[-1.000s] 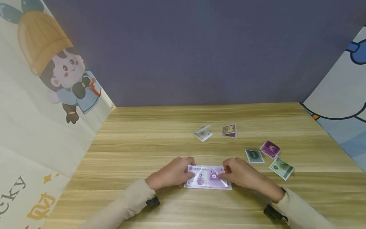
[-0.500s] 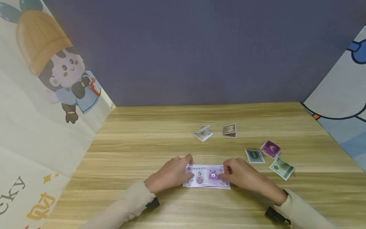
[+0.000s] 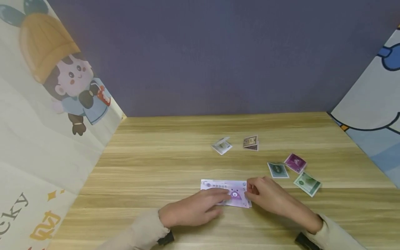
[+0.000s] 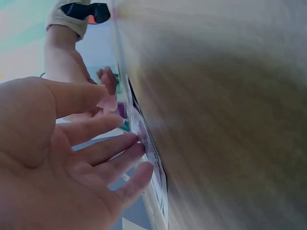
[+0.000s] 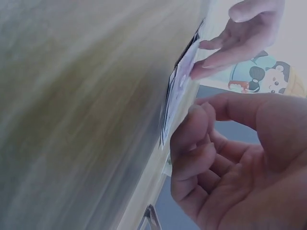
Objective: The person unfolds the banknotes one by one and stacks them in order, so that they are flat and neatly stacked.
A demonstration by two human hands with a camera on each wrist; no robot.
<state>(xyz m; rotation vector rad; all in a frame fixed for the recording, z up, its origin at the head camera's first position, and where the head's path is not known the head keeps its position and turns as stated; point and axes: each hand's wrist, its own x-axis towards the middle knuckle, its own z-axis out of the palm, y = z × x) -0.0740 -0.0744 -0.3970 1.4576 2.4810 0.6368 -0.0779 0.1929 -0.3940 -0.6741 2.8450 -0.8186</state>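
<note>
Purple-and-white play banknotes point(image 3: 240, 189) lie in a slightly uneven stack on the table near the front; the top one shows a purple cartoon figure. My left hand point(image 3: 198, 206) lies across their left half, its fingers extended over the top note. Its palm and spread fingers also appear in the left wrist view. At the stack's right edge is my right hand point(image 3: 270, 196), with curled fingers and the thumb close to the index finger. In the right wrist view no paper shows clearly between those fingertips point(image 5: 194, 117), so whether they pinch the edge cannot be told.
Folded notes lie farther back: a pale one point(image 3: 222, 147) and a brown one point(image 3: 250, 142). To the right are a teal one point(image 3: 278, 171), a magenta one point(image 3: 295, 162) and a green one point(image 3: 307, 184). A dark panel point(image 3: 218, 59) stands behind the wooden table.
My left hand has let go of the notes' left end and moved over their face with its fingers extended. The right hand has shifted slightly right, from the notes' face to their edge.
</note>
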